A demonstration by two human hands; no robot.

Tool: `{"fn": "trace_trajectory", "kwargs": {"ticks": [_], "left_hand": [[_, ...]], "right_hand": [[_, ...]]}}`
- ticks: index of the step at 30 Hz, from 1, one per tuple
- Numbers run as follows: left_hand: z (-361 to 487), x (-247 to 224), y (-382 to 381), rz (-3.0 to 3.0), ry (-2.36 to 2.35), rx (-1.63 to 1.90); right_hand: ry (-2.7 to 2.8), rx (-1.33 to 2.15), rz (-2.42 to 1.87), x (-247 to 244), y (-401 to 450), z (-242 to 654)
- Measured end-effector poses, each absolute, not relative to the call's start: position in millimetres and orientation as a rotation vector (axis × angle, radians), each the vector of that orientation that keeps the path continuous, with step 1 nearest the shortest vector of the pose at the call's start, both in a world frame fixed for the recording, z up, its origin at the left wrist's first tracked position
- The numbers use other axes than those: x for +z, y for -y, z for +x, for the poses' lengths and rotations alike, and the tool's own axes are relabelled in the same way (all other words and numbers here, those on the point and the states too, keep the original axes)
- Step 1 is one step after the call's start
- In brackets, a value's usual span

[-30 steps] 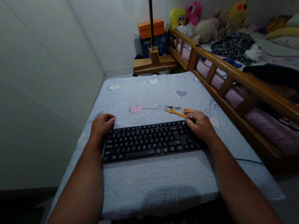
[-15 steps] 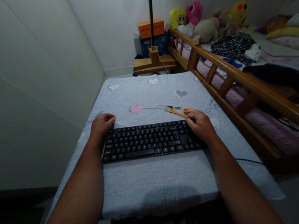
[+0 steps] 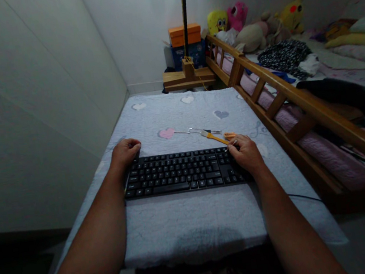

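A black keyboard (image 3: 177,172) lies flat across the cloth between my forearms. My left hand (image 3: 125,154) rests at its far left corner, fingers curled together; whatever they grip, if anything, is hidden. Over the number keys at the right end, my right hand (image 3: 245,153) pinches a thin white stick (image 3: 235,142), its lower tip near the keys. Just beyond the right hand lie a flat brush with a yellow handle (image 3: 216,138) and a small orange object (image 3: 230,135). A bent wire tool (image 3: 195,130) with thin metal pieces is farther back.
A pale blue cloth with hearts (image 3: 191,218) covers the table. A wooden bed rail (image 3: 274,89) runs along the right side. Behind the table stand a wooden stand base (image 3: 189,77) and an orange box (image 3: 184,34). A black cable (image 3: 304,196) trails off to the right.
My right hand has shifted very slightly with the white stick over the keyboard's right end. My left hand and the keyboard look the same.
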State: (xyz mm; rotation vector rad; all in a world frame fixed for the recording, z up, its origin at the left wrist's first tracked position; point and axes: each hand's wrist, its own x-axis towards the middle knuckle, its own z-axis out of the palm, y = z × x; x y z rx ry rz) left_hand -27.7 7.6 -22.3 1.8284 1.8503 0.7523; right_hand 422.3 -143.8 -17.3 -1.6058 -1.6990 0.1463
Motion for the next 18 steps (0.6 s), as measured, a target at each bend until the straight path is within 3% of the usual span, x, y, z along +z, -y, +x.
{"fn": "trace_trajectory", "kwargs": {"ticks": [18], "left_hand": [[-24.7,-15.1,-5.3,1.847,-1.872,0.712]], "right_hand": [[1.694,0.146,-1.538,-16.1,143.9,417.9]]}}
